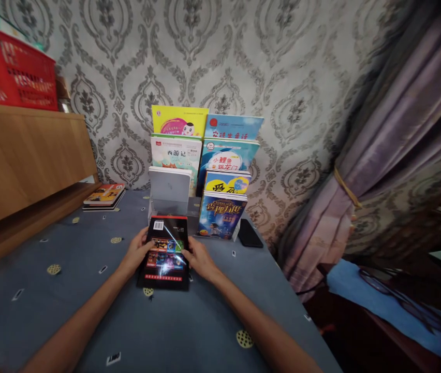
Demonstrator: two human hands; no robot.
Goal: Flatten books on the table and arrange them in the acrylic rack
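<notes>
Head view: we have the black book (165, 254) between both hands, at the near side of the stepped book rack, back cover facing us, barcode at its upper left. Left hand (138, 249) is partly closed on the left edge, thumb on the cover; right hand (201, 257) pinches the right edge likewise, thumb on top. Fingers behind are mostly hidden; we can't tell whether the bottom edge touches the tablecloth (76, 295).

Step in hand, as we judge it: steadying and handling the book just before the rack (193, 221). Next move, we'd say, calls for an even two-sided grip, book kept square, and the top edge held off the grey-faced book (170, 189) right behind it.

Further out: that one fronts the left column, with a white book (176, 153) and a yellow book (181, 116) farther back. Right column has a dark blue book (220, 217) nearest, three more rising behind. Black slab, maybe a phone (250, 233), lies right of it. Far left we log a small book stack (104, 196) and a red basket (14, 67) on a wooden cabinet (30, 155); right, a tied curtain (376, 155).
</notes>
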